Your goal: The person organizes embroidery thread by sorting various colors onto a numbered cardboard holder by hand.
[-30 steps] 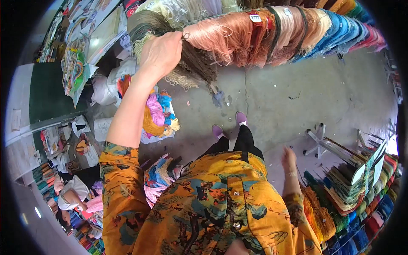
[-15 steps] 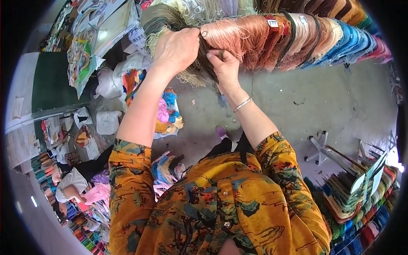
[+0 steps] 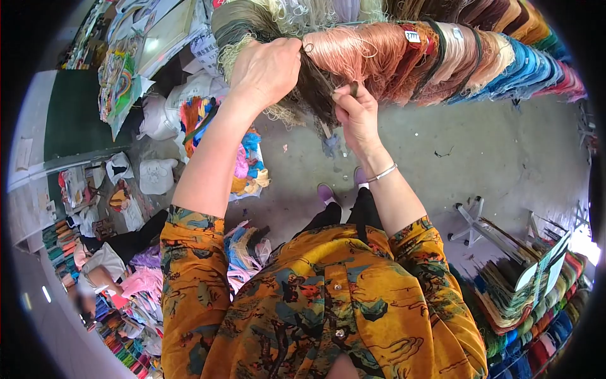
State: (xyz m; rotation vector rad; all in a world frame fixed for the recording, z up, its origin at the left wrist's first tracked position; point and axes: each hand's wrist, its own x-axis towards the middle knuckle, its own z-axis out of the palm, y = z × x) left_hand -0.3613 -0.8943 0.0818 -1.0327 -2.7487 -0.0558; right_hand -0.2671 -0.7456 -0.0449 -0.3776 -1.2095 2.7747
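Skeins of thread hang in a row along the top. My left hand (image 3: 266,71) is closed on the dark brown skein (image 3: 315,82), at its upper part, beside the copper-pink skein (image 3: 334,52). To the right and a little lower, my right hand (image 3: 358,114) pinches a small dark olive strand (image 3: 354,89) between thumb and fingers, just below the copper-pink threads. A white tag (image 3: 412,36) sits on the reddish skeins. Grey-green threads (image 3: 237,25) hang at the left, partly behind my left hand.
Blue skeins (image 3: 508,66) continue the row rightward. A bag of colourful yarn (image 3: 249,165) stands on the floor at left. A metal chair base (image 3: 470,221) and a rack of threads (image 3: 536,303) are at right. Another person's arm (image 3: 104,278) shows at lower left.
My right hand has moved right, away from my left hand, with the dark strand in its pinch. My left hand stays at the dark skein. The view has shifted slightly.
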